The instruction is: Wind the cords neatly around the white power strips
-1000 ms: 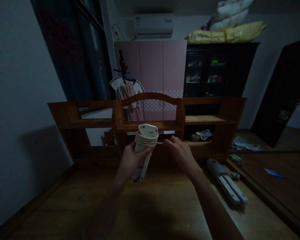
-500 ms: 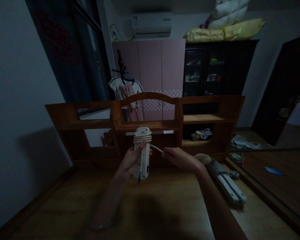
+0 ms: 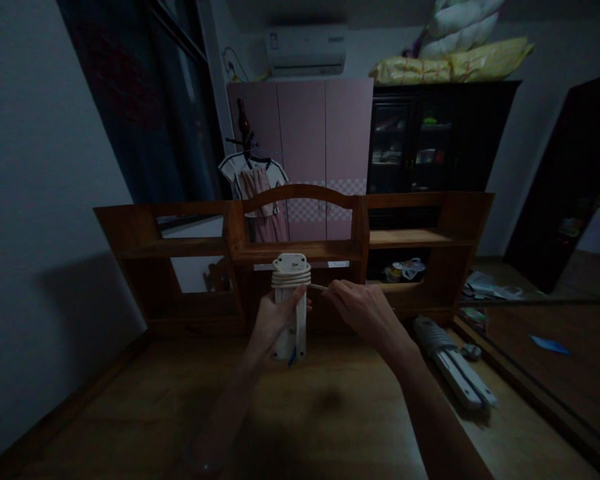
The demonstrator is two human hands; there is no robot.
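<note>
A white power strip (image 3: 283, 337) is held up above the wooden desktop, its underside with screw holes towards me. My left hand (image 3: 276, 320) is closed round its middle, the thumb lying across the front. Several turns of white cord (image 3: 291, 274) wrap the strip's upper end. From these turns a short taut length runs right to my right hand (image 3: 355, 301), whose fingers are pinched on the cord. A small blue piece (image 3: 293, 355) shows at the strip's lower end. On the right of the desktop lies a second power strip (image 3: 455, 370) with cord wound round its far end.
A wooden shelf unit (image 3: 300, 251) stands along the far edge of the desktop (image 3: 360, 407). One right compartment holds a plastic bag (image 3: 413, 268) and tape-like rolls. A raised edge (image 3: 520, 393) borders the desktop on the right.
The strip has turned more squarely towards me and shifted slightly right. My right hand has moved up a little, and the cord between the hands looks shorter and straighter.
</note>
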